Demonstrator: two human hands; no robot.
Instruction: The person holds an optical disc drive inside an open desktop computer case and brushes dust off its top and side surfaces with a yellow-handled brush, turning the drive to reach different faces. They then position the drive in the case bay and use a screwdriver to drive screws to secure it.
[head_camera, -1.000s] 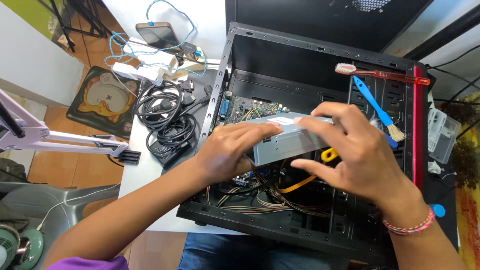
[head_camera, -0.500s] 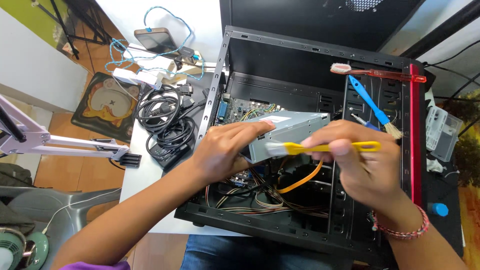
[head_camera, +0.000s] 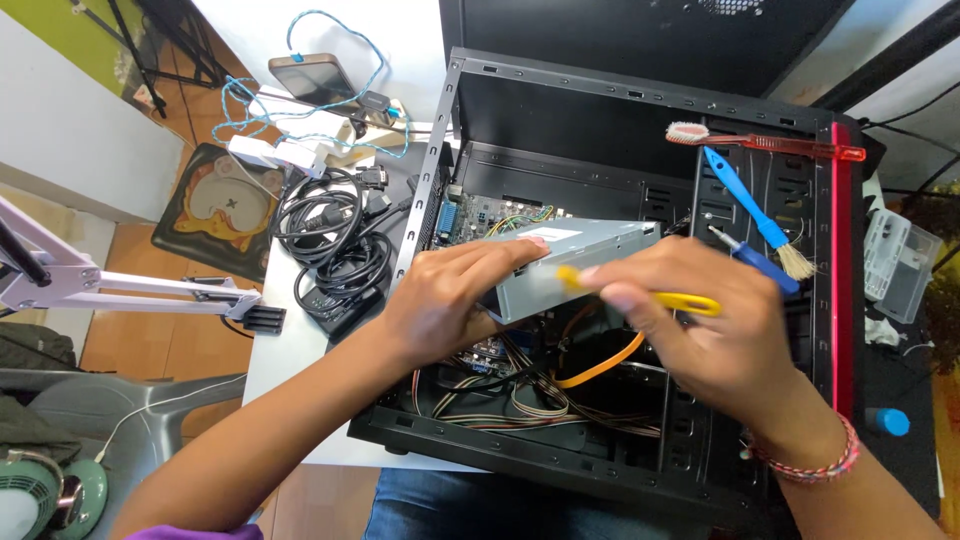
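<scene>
I see my left hand (head_camera: 440, 305) with fingers (head_camera: 500, 255) stretched flat along the near side of the grey rectangular metal drive box (head_camera: 575, 262), pressing it rather than gripping, above the open black computer case (head_camera: 560, 455). Just right of those fingertips, my right hand (head_camera: 715, 335) has its fingers (head_camera: 620, 290) pinched together on a blurred yellow-handled tool (head_camera: 660, 297) lying across the box's front. Beyond my right knuckles, a blue-handled brush (head_camera: 755, 212) and a red toothbrush (head_camera: 760, 145) rest on the case frame
</scene>
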